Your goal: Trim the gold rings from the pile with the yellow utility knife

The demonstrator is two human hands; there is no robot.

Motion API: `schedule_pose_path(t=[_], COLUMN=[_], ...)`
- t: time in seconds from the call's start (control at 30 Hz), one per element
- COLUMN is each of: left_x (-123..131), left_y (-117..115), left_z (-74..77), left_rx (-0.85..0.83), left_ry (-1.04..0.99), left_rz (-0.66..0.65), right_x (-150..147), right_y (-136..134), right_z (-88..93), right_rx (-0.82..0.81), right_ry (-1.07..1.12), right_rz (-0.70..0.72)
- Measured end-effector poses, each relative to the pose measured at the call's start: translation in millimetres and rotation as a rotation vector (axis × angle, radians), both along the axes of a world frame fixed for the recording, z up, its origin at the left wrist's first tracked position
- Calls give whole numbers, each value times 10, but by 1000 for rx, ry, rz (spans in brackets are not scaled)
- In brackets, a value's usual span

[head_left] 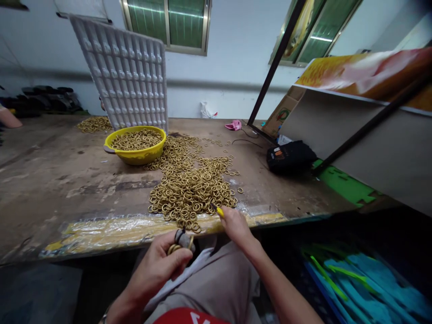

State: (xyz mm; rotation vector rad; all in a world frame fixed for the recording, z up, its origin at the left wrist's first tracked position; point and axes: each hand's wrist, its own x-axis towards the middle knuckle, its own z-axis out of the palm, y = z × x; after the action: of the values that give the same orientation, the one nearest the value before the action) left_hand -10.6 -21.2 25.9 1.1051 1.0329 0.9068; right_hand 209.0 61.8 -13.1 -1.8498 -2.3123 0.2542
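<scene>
Several brass-coloured rings point(173, 248) sit in my left hand point(162, 258), pinched between thumb and fingers just off the table's front edge. A grey finger wrap tied with dark cord point(183, 238) covers a fingertip of that hand. My right hand point(233, 223) is closed around a small tool with a yellow handle point(220, 211). Its dark, narrow tip points at the front of a large heap of brass-coloured rings point(192, 189) on the table. The tool's exact kind cannot be made out.
A yellow basin point(138, 155) full of rings stands left of the heap. Behind it leans a grey ribbed plastic panel point(131, 76). Another ring pile point(94, 124) lies at the far left. A black bag point(290, 156) and a dark metal frame point(275, 67) stand on the right.
</scene>
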Motion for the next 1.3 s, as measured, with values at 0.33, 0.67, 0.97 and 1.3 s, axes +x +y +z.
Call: schedule_pose_path(t=[0.33,0.67,0.97,1.3], left_x=[-193,-45,173,180], left_y=[96,148,275,319], left_z=[-448,-569,-259,-255], left_rx=[-209,-375,-22,-96], left_ry=[-288,-388,-64,-91], left_rz=[305,198,199,21], right_x=[-281,-324,-297,-245], right_y=[-128,12,24,-64], right_z=[-223,-287,209,329], right_rx=[-66,-49,-455,-544], right_ry=[211,385,954,1088], right_rz=[349,241,217,312])
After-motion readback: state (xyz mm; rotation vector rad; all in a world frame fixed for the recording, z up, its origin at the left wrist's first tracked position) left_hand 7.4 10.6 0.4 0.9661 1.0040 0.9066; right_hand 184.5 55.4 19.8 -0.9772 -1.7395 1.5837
